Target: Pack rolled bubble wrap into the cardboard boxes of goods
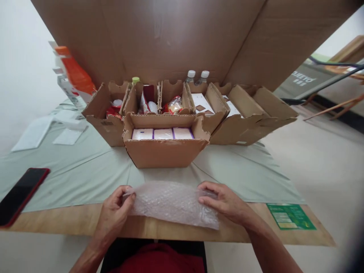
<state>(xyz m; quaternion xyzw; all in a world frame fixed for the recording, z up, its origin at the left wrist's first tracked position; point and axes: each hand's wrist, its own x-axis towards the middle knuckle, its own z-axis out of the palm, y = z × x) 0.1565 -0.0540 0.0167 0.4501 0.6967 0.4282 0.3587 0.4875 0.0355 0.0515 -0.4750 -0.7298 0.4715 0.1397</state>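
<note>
A sheet of clear bubble wrap (170,203) lies across the near edge of the wooden table (71,220). My left hand (115,214) pinches its left end and my right hand (224,201) grips its right end. Just beyond the sheet stands an open cardboard box (165,151) holding three white packs with purple edges (162,133).
Several more open cardboard boxes (105,117) with snacks and cards stand behind, under a big cardboard sheet (176,38). Bottles stand at the back, with an orange bottle (75,72) at left. A red-cased phone (19,195) lies at left, a green card (290,216) at right.
</note>
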